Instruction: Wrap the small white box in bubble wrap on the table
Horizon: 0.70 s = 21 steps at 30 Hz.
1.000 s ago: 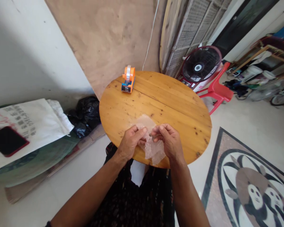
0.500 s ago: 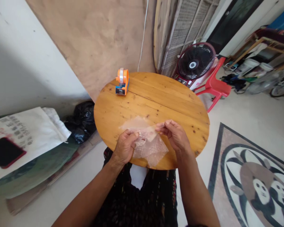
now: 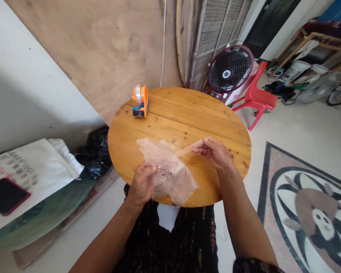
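A crumpled piece of clear bubble wrap (image 3: pixel 174 180) lies near the front edge of the round wooden table (image 3: pixel 213 113). My left hand (image 3: pixel 143 182) is closed on its left side, thumb on top. Between the fingertips of my right hand (image 3: pixel 216 151) is one end of a see-through tape strip (image 3: pixel 187 149). The strip slants down to the left and meets the upper part of the wrap. Whether anything is inside the wrap I cannot tell. An orange and blue tape dispenser (image 3: pixel 140 101) with a clear roll stands at the table's far left.
Behind the table are a round fan (image 3: pixel 230 70) and a red plastic chair (image 3: pixel 257 96). To the left, a phone (image 3: pixel 7 196) rests on a white sack (image 3: pixel 51 167), beside black plastic bags (image 3: pixel 96 151). A panda floor design (image 3: pixel 315 212) is at the right.
My right hand has moved away from the wrap, and the tape strip now stretches between them. The wrap looks more spread out, and my left hand is a little lower. The view has shifted slightly.
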Motion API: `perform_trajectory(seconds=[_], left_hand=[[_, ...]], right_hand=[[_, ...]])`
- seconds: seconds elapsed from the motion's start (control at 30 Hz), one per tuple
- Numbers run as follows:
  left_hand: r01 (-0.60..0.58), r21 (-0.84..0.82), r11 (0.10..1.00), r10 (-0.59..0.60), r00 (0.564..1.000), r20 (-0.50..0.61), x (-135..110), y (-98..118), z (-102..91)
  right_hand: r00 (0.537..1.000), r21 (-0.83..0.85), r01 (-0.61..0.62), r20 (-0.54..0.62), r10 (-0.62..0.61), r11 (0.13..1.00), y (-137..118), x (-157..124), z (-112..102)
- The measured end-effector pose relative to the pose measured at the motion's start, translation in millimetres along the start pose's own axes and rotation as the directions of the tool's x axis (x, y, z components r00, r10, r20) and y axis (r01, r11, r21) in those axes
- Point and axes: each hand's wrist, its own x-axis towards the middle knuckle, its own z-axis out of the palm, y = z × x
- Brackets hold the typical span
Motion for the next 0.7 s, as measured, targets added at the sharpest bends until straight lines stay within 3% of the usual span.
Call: perform_trajectory(seconds=[0.17, 0.33, 0.7], left_hand=[[-0.001, -0.060, 0.998, 0.002, 1.000, 0.011, 0.6, 1.3, -1.6], [0.005, -0.059, 0.998, -0.004, 1.000, 0.011, 0.5, 4.2, -5.2], [0.065, -0.004, 0.998, -0.065, 0.997, 0.039, -12.3, 13.3, 9.1]], right_hand=[[0.999, 0.031, -0.040, -0.011, 0.041, 0.999, -9.5, 11.6, -11.8], [0.999, 0.015, -0.005, -0.036, 0.005, 1.000, -13.5, 17.3, -22.5], [0.999, -0.141, 0.020, 0.041, -0.014, 0.990, -32.3, 2.3, -17.6]])
